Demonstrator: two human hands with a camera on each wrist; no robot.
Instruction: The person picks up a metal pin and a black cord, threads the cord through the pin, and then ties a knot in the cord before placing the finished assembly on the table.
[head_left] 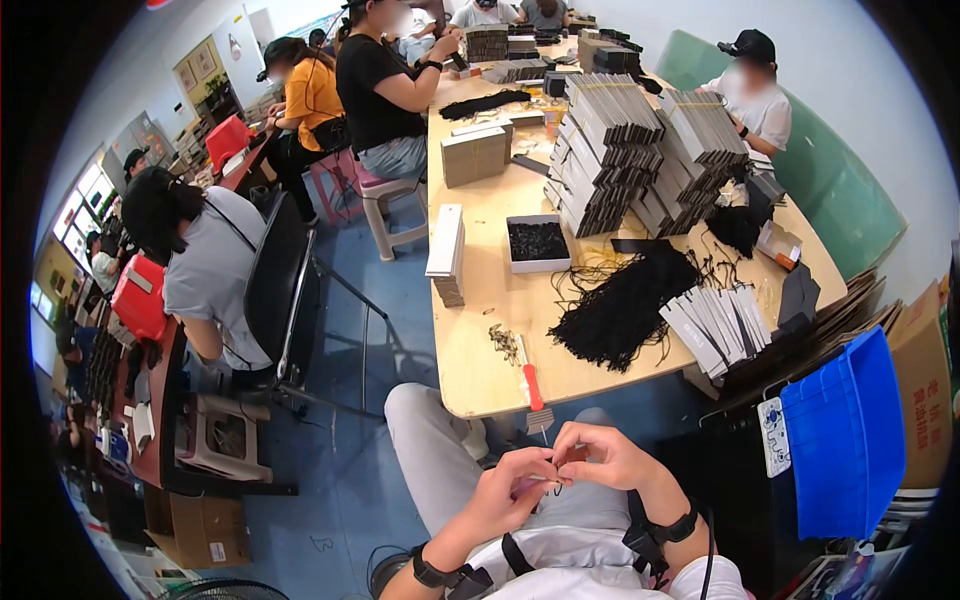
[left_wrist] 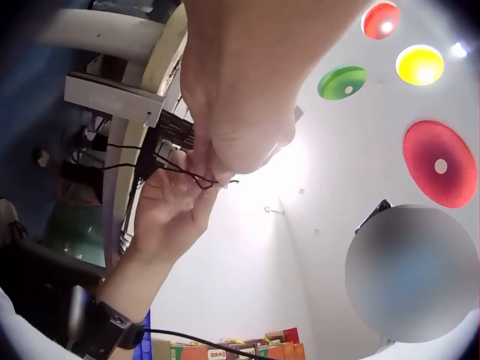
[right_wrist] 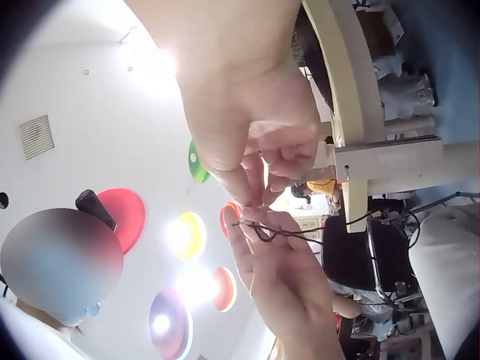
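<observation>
Wooden and crowded, the surface (head_left: 470, 330) carries stacked card tags and a heap of black cords (head_left: 620, 305). Just below its near edge, over the lap, the left hand (head_left: 510, 490) and right hand (head_left: 600, 455) meet fingertip to fingertip, each grip pinched together on a thin black string (left_wrist: 196, 177).

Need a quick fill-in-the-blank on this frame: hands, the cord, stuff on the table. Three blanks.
1. The left hand and right hand both pinch a thin ____ cord.
2. The tool with the red handle lies on the wooden ____.
3. The bin beside the person's right arm is ____ in colour.

Missing words: black; table; blue
</observation>
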